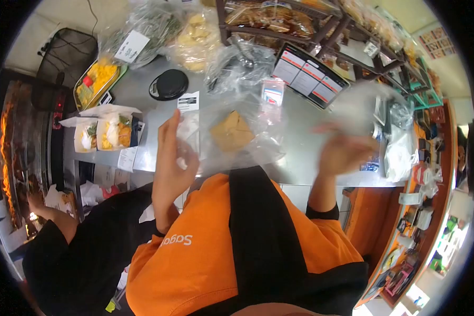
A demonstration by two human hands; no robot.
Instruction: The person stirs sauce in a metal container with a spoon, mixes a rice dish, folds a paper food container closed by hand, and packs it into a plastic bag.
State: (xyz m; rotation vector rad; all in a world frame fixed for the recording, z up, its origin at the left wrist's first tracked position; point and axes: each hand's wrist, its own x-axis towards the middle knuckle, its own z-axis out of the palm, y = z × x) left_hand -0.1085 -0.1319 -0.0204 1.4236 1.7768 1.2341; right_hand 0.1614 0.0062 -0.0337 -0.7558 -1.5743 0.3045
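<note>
A folded brown paper food box sits inside a clear plastic bag on the metal counter. My left hand is upright at the bag's left side, with fingers stretched up and thumb apart; whether it touches the plastic I cannot tell. Off to the right, my right hand is smeared by motion. A blurred, whitish see-through thing shows just above it; whether the fingers hold it is unclear. Near the bag's upper right is a small clear packet with a blue and red print.
Open food boxes stand at the left, near a tray of yellow food. A black round scale, a receipt and a tablet lie behind. At far left, a co-worker's arm reaches toward a glowing grill.
</note>
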